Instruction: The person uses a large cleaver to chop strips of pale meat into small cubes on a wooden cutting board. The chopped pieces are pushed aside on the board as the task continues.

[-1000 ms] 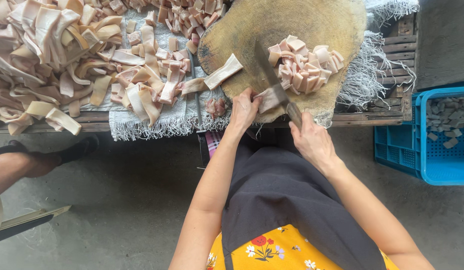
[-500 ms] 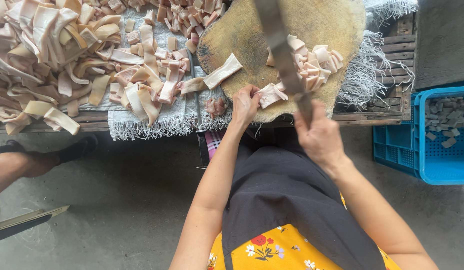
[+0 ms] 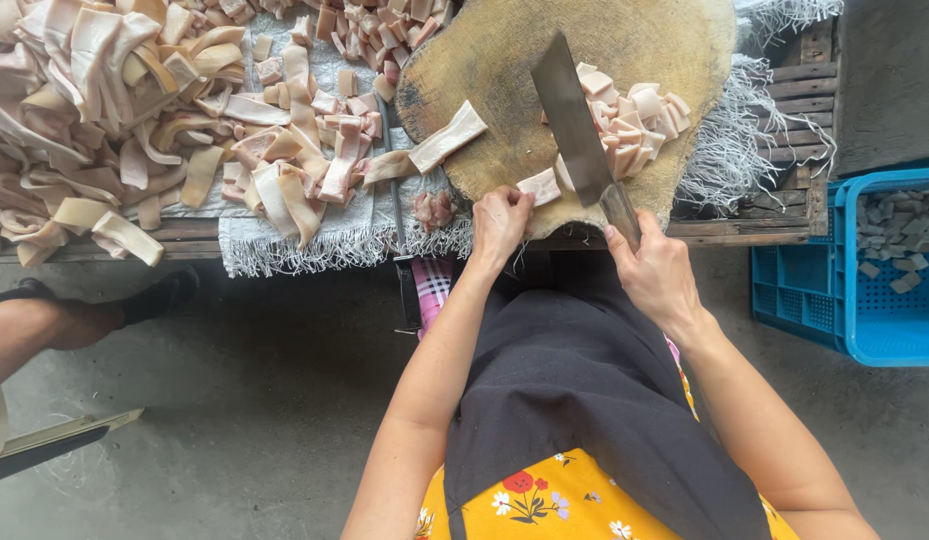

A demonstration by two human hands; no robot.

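now r hand grips flat steel cleaver.

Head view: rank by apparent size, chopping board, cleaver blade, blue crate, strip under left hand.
1. Round chopping board
2. Blue crate, partly out of frame, so unsure
3. Cleaver blade
4. Pale strip under the left hand

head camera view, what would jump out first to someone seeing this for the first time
The broad steel cleaver, gripped by the right hand, stands over the round wooden chopping block, while the left hand pins a pale strip of pork skin at the block's near edge. Left of it, a big heap of pale skin strips covers the bench.
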